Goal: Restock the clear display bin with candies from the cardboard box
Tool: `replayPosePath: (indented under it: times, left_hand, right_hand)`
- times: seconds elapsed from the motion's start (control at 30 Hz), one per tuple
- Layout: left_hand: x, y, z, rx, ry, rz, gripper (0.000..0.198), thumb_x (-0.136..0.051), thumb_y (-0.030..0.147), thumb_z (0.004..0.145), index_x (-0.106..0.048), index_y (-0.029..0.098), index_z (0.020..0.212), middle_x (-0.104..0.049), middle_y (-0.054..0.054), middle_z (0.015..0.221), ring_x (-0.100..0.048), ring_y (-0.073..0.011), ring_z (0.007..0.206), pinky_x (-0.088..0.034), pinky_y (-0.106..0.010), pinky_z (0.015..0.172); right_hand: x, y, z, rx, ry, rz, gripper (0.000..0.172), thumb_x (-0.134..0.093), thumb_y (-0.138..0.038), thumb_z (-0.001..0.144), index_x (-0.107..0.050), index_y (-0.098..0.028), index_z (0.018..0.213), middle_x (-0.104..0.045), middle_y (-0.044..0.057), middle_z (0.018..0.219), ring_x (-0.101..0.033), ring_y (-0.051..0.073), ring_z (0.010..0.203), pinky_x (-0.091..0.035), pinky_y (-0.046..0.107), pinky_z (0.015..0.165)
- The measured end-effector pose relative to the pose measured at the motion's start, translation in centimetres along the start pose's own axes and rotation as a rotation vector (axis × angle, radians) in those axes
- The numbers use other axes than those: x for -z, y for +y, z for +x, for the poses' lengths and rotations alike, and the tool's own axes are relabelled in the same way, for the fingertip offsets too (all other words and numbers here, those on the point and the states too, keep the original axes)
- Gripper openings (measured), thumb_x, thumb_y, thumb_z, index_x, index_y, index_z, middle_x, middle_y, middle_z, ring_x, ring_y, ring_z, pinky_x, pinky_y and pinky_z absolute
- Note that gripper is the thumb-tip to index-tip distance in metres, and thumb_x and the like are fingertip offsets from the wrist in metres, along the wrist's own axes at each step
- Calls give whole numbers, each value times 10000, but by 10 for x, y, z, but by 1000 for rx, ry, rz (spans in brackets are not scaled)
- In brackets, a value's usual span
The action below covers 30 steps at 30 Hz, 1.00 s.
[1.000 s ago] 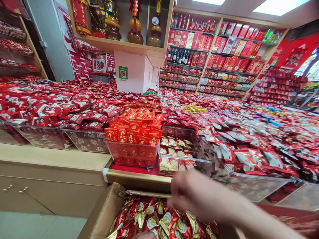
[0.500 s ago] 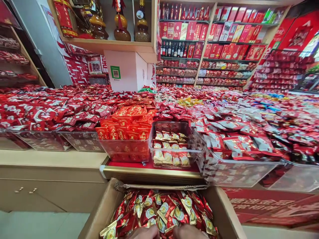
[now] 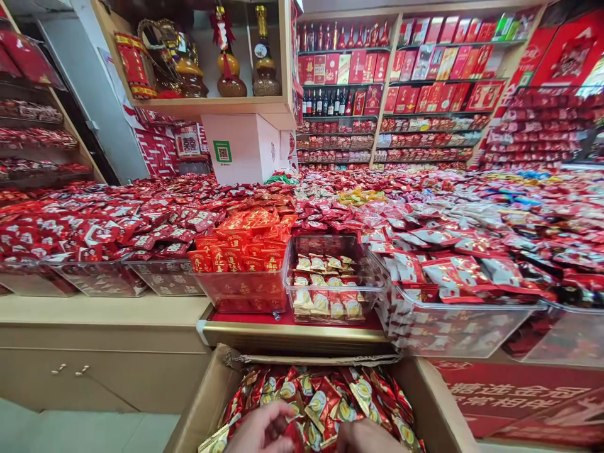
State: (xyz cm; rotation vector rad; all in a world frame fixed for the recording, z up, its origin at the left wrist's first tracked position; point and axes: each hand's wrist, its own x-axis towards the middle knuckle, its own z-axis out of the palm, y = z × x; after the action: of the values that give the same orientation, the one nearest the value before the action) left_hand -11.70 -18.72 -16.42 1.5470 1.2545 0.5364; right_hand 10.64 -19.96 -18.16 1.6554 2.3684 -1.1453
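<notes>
Right: wrapped candies [image 3: 346,410], red with gold ends, lie loose in a deep cardboard box [image 3: 441,402], heaped at mixed angles, no shared long axis. A red wrapper [image 3: 296,437] sits at the fingertips of the left hand [image 3: 264,429], on the side towards the right hand [image 3: 365,437]. Left hand is therefore the nearer one; the wrapper's own axis is unreadable from where I stand.

Fingers, left: curled, a gap visible between thumb and forefinger; cannot tell whether they pinch the wrapper or only touch it. Fingers, right: bunched and bent down over the candies, tips out of sight; cannot tell what, if anything, they hold.

Outward: beyond the box runs a gold counter edge [image 3: 302,336]. Above that stands a clear bin [image 3: 337,288] with similar packets [image 3: 325,280] in rows, ahead of both hands, more nearly in line with the right. A bin of orange-red packets [image 3: 238,255] stands just left of it.

Not visible: both wrists, the near end of the box, anything under the top layer.
</notes>
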Motion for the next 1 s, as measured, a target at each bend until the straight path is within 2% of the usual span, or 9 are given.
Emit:
replayPosePath:
  times: [0.07,0.13,0.23,0.37,0.53,0.63,0.73,0.9,1.0]
  left_hand:
    - [0,14,0,-10,180,-279,352,-606,288,629,-543,166,954,-584,-17,762,-523,-149,714,-397,-243,664]
    - [-3,30,1,-18,293,-507,389,-624,305,642,-518,150,983,-589,-34,792,-535,-151,751,-406,-255,701]
    - [-7,53,1,-49,314,-712,376,-631,278,663,-495,154,990,-583,-33,804,-547,-138,748,-416,-260,699]
    - [-14,77,-1,-103,292,-780,329,-656,221,643,-503,154,926,-592,-19,737,-554,-125,685,-426,-249,650]
    - [-18,89,-1,-102,302,-855,300,-677,171,616,-511,139,864,-613,-17,708,-547,-98,646,-419,-217,631]
    - [-17,90,-1,-88,235,-905,287,-628,194,680,-486,158,927,-619,-17,772,-556,-95,670,-421,-214,632]
    - [-18,89,-2,-135,156,-847,346,-598,184,713,-444,179,1023,-619,-26,858,-562,-110,772,-414,-232,719]
    - [-21,80,-2,-153,115,-726,313,-612,167,697,-475,160,978,-644,-46,842,-573,-129,779,-420,-233,712]
    - [-21,73,-2,-128,41,-740,330,-615,168,695,-477,158,994,-653,-52,837,-581,-131,772,-424,-237,708]
  right_hand:
    - [6,-5,-7,-35,42,3,240,-523,-122,569,-620,-201,773,-632,10,667,-564,139,628,-371,186,527]
    - [13,-14,-15,-29,163,32,203,-521,-109,578,-603,-178,751,-619,20,676,-548,142,632,-380,206,554]
    - [26,-32,-22,124,335,319,159,-465,-246,733,-568,-162,820,-591,27,724,-521,134,668,-396,232,609]
    - [42,-59,-20,270,299,799,322,-457,-420,763,-521,-161,943,-563,17,730,-505,129,665,-404,232,581]
    - [50,-76,-17,335,343,1041,257,-530,-404,728,-550,-174,839,-564,22,751,-504,142,738,-400,259,670]
    - [51,-76,-19,293,361,1103,252,-550,-410,710,-546,-171,790,-556,14,723,-492,127,688,-394,253,651]
    - [48,-71,-19,279,358,1115,258,-557,-419,700,-537,-170,767,-544,6,695,-480,120,662,-384,242,624]
    - [34,-58,-15,294,370,987,241,-545,-403,715,-532,-166,756,-506,-5,676,-439,109,636,-358,217,577]
    - [27,-51,-13,282,413,907,249,-543,-395,717,-492,-159,656,-434,-32,591,-377,88,574,-320,202,530]
